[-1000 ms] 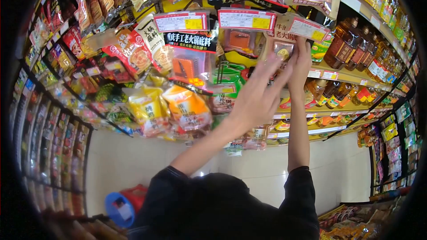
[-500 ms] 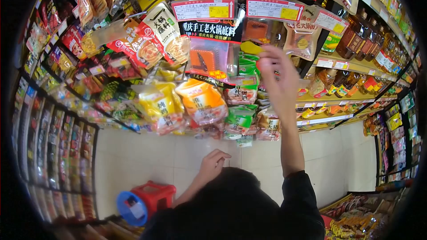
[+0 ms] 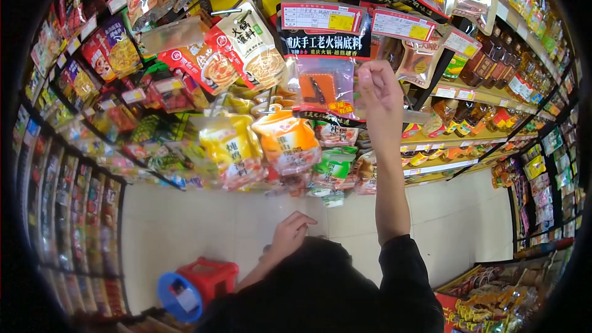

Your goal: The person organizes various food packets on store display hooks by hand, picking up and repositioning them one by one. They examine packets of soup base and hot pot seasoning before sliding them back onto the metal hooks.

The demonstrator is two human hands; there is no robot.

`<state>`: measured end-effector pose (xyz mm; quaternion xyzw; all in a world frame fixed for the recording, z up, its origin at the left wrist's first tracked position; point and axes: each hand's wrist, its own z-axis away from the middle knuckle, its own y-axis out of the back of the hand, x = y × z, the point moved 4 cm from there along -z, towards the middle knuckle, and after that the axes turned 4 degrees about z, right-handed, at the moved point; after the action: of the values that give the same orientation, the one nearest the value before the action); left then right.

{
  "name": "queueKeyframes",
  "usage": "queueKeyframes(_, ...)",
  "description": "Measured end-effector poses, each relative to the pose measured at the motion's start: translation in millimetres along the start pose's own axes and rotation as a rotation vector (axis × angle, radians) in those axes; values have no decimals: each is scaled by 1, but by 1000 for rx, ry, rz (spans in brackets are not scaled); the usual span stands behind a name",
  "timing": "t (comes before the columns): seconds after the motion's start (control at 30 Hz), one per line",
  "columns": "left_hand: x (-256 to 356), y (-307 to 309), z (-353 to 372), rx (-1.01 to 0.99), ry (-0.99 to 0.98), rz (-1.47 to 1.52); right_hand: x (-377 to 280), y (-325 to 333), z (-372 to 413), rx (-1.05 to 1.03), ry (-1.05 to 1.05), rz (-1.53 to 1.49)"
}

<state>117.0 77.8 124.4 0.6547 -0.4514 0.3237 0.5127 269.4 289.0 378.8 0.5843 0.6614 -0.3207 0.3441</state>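
Note:
My right hand is raised at the hanging display, fingers bent and closed at the right edge of a hot pot base packet. This packet has a black header, a clear window with an orange-red block inside, and a red-and-white price tag in front of its top. Left of it hang a white hot pot dipping sauce pouch and a red one. Below are a yellow soup pouch and an orange one. My left hand is low before my body, fingers loosely bent, nothing visible in it.
Bottles line the shelves on the right. On the tiled floor at lower left stand a red stool and a blue bucket-like container. More packets hang on the left racks; a low display is at lower right.
My right hand has come down slightly and its fingers have closed at the packet's edge. The packet and its tag have shifted right. My left hand stays low; the view has shifted a little.

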Motion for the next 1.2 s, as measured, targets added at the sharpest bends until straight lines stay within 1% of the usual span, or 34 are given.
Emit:
queueKeyframes(0.07,2,2,0,-28,28,24,-4,1,-1,-20,75,21)
queueKeyframes(0.17,16,15,-11,-14,-72,30,-22,2,1,-44,-113,-7)
queueKeyframes(0.27,20,27,-27,14,-112,65,-29,6,-5,-67,-134,17)
queueKeyframes(0.3,23,31,-32,18,-131,62,-30,7,-8,-96,-127,-25)
queueKeyframes(0.4,35,40,-47,27,-195,55,-35,6,-10,-74,-142,-77)
queueKeyframes(0.5,51,42,-59,28,-248,59,-22,12,-9,-199,-102,-146)
queueKeyframes(0.6,59,40,-66,34,-266,111,-17,23,12,-254,-255,-90)
queueKeyframes(0.63,61,41,-69,41,-276,143,-22,26,24,-228,-305,-86)
queueKeyframes(0.67,64,42,-73,49,-287,176,-16,33,30,-175,-271,-83)
queueKeyframes(0.73,74,57,-80,156,-322,146,8,59,42,-71,-214,-76)
queueKeyframes(0.77,83,66,-85,214,-340,129,13,71,44,-52,-166,-61)
queueKeyframes(0.87,138,85,-115,338,-583,-67,21,104,37,64,-181,-4)
queueKeyframes(0.93,191,76,-139,342,-850,-290,21,116,24,63,-150,2)
queueKeyframes(1.0,225,57,-170,304,-927,-302,24,123,10,67,-121,4)
queueKeyframes(1.07,244,39,-198,296,-945,-465,21,122,-2,62,-105,-8)
queueKeyframes(1.17,249,22,-233,402,-929,-598,25,121,-16,53,-53,-63)
queueKeyframes(1.2,247,18,-243,407,-914,-622,28,124,-19,52,-33,-44)
